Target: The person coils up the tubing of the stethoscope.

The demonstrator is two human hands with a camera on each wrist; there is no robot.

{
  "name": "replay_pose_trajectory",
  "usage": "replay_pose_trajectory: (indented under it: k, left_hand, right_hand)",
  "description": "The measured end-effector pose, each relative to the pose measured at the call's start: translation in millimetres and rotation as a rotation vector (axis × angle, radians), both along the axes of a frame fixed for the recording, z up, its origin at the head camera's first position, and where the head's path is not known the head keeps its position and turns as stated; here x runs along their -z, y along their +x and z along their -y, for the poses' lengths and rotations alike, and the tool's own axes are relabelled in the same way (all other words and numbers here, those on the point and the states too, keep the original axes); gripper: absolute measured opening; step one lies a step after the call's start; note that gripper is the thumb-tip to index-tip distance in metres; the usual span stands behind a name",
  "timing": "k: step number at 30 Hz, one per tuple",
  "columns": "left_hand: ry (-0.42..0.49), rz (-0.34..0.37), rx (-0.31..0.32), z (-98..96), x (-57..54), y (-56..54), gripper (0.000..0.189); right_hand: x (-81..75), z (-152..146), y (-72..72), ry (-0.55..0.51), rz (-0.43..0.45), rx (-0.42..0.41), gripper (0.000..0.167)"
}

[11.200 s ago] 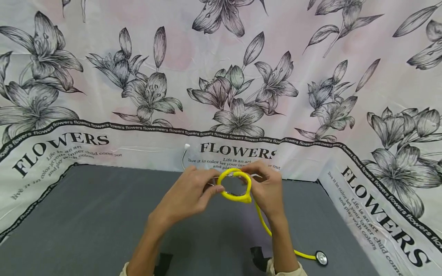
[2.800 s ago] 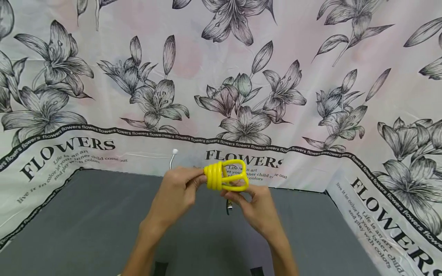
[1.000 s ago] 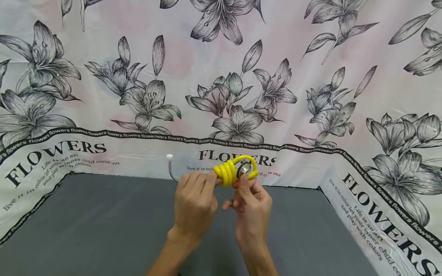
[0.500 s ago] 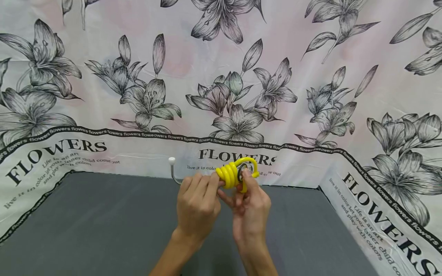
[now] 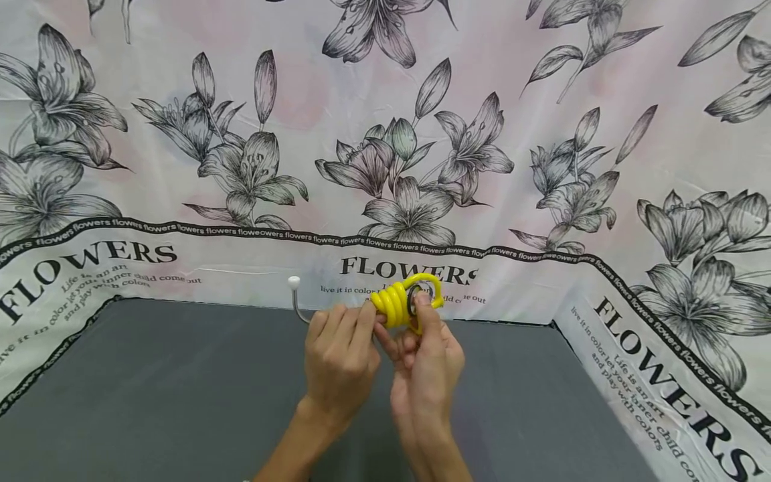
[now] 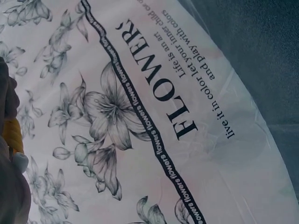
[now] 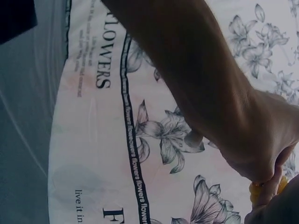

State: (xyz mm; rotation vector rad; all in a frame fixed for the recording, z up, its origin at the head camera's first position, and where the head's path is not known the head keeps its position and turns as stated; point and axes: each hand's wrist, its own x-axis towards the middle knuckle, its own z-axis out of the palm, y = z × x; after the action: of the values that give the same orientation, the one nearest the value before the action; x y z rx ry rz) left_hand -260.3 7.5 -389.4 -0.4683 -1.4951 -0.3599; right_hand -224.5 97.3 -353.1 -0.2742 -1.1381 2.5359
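A stethoscope is held up above the table, its yellow tubing wound in several tight turns with a loop standing out at the right end. The round metal chestpiece with a black rim sits at that loop, partly covered by the right thumb. My left hand grips the stethoscope at the left end of the coil, knuckles up. A metal ear tube with a white eartip sticks out beyond it. My right hand holds the chestpiece end, thumb on the chestpiece. In the left wrist view, the yellow tubing shows at the left edge.
The dark grey tabletop spreads below both hands. Behind and at the sides hangs a white cloth printed with flowers and lettering, meeting the table's back edge.
Earlier the tubing hung down with the chestpiece lying on the table; now it is coiled and the chestpiece is at the loop. The right thumb has moved over the chestpiece.
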Motion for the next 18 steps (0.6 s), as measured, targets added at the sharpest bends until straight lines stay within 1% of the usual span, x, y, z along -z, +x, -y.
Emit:
replay_pose_trajectory:
  k: [2, 4, 7, 9, 11, 15, 17, 18]
  left_hand:
    - [-0.004, -0.006, -0.001, 2.1, 0.1, -1.2, 0.011]
    - [-0.013, -0.009, -0.004, 5.0, -1.0, -2.2, 0.011]
    - [-0.027, -0.002, -0.003, 10.1, -3.7, -3.3, 0.013]
    - [-0.032, 0.004, -0.007, 13.2, -5.1, -3.5, 0.016]
    - [-0.04, 0.008, -0.017, 16.5, -6.3, -3.7, 0.018]
    - [-0.062, 0.004, -0.028, 23.7, -8.6, -3.7, 0.022]
    - [-0.081, 0.004, -0.024, 27.1, -9.7, -3.7, 0.025]
    - [-0.092, 0.005, -0.024, 28.7, -10.1, -3.6, 0.026]
  right_hand:
    - [2.0, 1, -2.0, 0.028, -0.01, 0.008, 0.028]
    - [4.2, 1, -4.0, 0.086, -0.029, 0.018, 0.034]
    - [8.0, 1, -8.4, 0.22, -0.068, 0.044, 0.042]
    - [10.5, -1, -11.9, 0.305, -0.071, 0.047, 0.046]
    - [12.0, -5, -15.0, 0.36, -0.077, 0.014, 0.044]
    - [10.8, -15, -18.2, 0.392, -0.104, -0.087, 0.033]
    - [8.3, -20, -17.8, 0.419, -0.134, -0.131, 0.038]
    - [7.2, -23, -17.7, 0.44, -0.145, -0.137, 0.042]
